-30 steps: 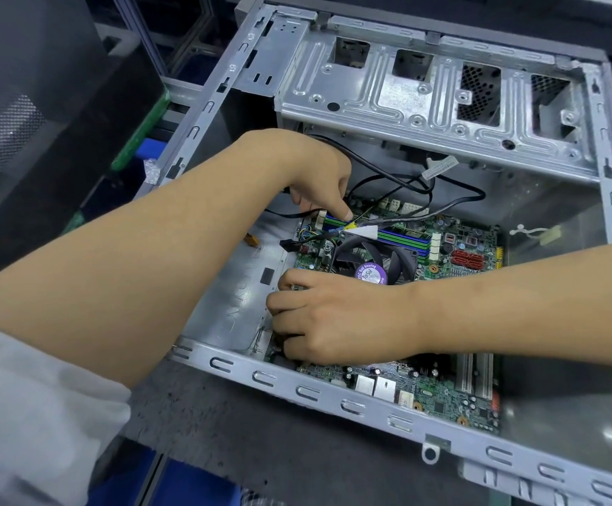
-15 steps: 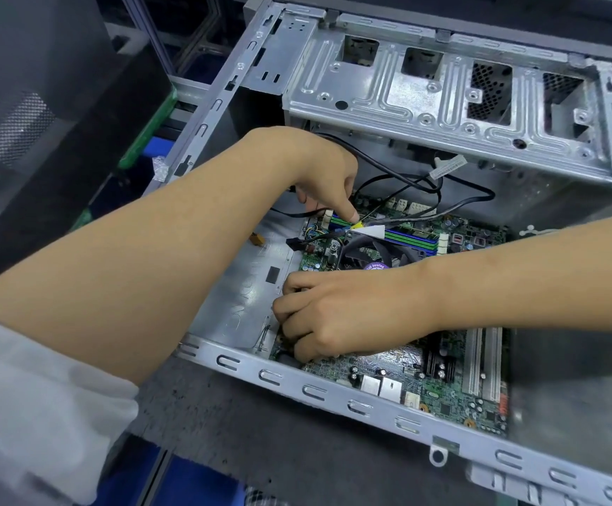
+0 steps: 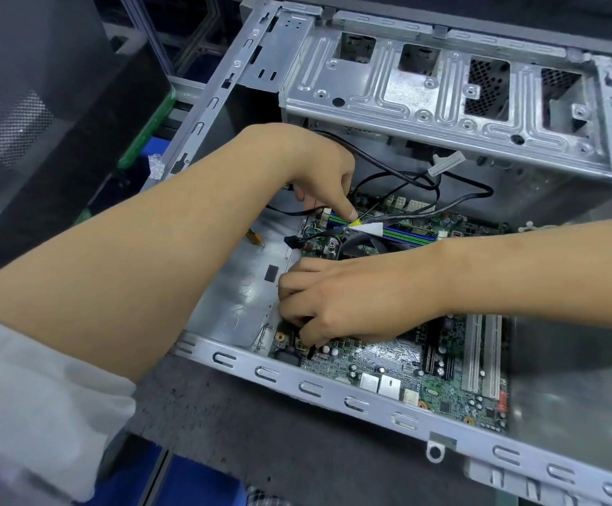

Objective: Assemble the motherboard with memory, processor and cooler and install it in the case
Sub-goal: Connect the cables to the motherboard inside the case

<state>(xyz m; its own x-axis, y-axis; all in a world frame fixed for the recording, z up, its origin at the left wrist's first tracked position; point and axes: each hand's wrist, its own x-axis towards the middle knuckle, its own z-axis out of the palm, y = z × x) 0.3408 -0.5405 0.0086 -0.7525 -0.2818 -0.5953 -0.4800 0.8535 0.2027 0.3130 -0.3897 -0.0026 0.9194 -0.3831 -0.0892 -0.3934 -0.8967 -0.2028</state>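
- Case [image 3: 333, 390]: bare metal chassis, side open, lying across the centre and right of the frame on a dark grey surface [image 3: 260, 432]. Its drive cage [image 3: 443, 93] spans the upper centre.
- Motherboard [image 3: 406, 374]: green board, lying flat inside the case at centre and lower right of the frame. White expansion slots [image 3: 483, 356] sit at its right part.
- Memory slots [image 3: 406, 233]: green and blue strips along the board's upper edge, just right of the left hand's fingertip.
- Cooler [image 3: 361, 246]: black fan, seen only in part, between the two hands — the right hand covers its lower portion.
- Black cables [image 3: 443, 184]: looped over the board's upper edge, below the drive cage; one carries a yellow and white tag [image 3: 366, 225].
- Left hand [image 3: 319, 166]: reaches in from the left of the frame, fingers curled, the forefinger tip pressing down beside the yellow tag at the end of the memory slots. Grip narrow, nothing held.
- Right hand [image 3: 355, 301]: enters from the right edge and rests over the board's left part, fingers curled down onto it at the left edge. Whether this grip holds anything I cannot tell — the fingertips are hidden under the knuckles.
- White sleeve [image 3: 41, 407]: lower left of the frame, on the left arm.
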